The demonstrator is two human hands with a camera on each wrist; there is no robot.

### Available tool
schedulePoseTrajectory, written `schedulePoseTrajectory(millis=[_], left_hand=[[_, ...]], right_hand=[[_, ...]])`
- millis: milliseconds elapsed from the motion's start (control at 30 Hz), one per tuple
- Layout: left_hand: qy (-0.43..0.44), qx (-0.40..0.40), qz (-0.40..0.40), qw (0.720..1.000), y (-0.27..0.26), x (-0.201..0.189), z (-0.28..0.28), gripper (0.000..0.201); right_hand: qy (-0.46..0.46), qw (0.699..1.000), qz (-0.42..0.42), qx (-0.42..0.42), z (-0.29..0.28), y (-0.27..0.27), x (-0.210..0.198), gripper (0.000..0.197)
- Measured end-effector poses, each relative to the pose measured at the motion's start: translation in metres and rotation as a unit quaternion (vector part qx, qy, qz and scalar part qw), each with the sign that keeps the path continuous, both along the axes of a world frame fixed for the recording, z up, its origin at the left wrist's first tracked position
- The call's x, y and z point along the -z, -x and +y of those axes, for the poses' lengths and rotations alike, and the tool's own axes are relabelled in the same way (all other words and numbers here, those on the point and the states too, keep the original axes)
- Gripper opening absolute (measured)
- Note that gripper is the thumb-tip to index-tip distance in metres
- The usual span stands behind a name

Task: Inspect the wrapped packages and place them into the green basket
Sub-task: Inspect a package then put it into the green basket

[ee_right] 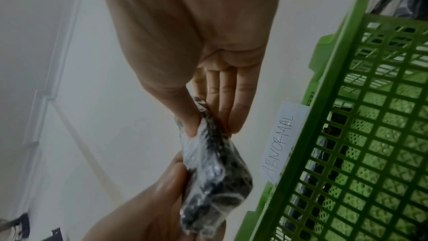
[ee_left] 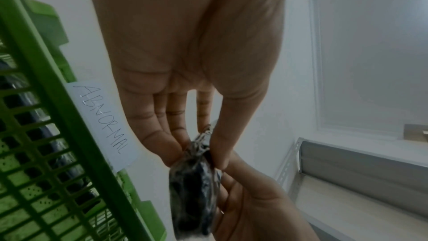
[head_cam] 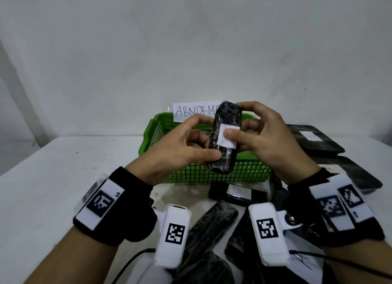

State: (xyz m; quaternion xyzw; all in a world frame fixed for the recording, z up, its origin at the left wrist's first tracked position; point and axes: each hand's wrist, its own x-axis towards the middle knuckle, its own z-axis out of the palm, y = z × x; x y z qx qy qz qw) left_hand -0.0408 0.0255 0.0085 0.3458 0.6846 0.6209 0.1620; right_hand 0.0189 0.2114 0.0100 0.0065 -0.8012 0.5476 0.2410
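We hold one wrapped package (head_cam: 226, 138) upright over the green basket (head_cam: 244, 169), label (head_cam: 228, 138) facing us so we can check it. Our left hand (head_cam: 180, 147) pinches its left edge, our right hand (head_cam: 263, 137) grips the right side with the thumb on the label. More packages (head_cam: 212, 224) wait on the table (head_cam: 53, 177), likely next; a paper sign (head_cam: 191, 111) reading ABNORMAL marks the basket.
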Motion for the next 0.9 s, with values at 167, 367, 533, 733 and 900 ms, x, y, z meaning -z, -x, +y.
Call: schedulePoseTrajectory(millis=[167, 367, 533, 733, 900], left_hand=[[-0.011, -0.009, -0.014, 1.0, 0.0, 0.002, 0.001, 0.036], [-0.108, -0.047, -0.108, 0.987, 0.004, -0.001, 0.006, 0.049], [-0.132, -0.04, -0.179, 0.974, 0.002, -0.007, 0.004, 0.041], [-0.074, -0.011, -0.205, 0.976, -0.002, -0.008, 0.004, 0.034], [-0.064, -0.012, -0.201, 0.977, -0.003, -0.008, 0.005, 0.044]], right_hand=[[0.004, 1.0, -0.001, 0.012, -0.001, 0.0, 0.002, 0.059], [-0.035, 0.997, -0.021, -0.062, 0.0, -0.009, -0.006, 0.084], [-0.099, 0.983, -0.067, -0.138, 0.002, -0.013, -0.009, 0.101], [-0.013, 0.989, -0.103, -0.104, 0.001, -0.006, 0.0, 0.084], [0.039, 0.99, -0.121, -0.068, -0.005, -0.002, 0.0, 0.084]])
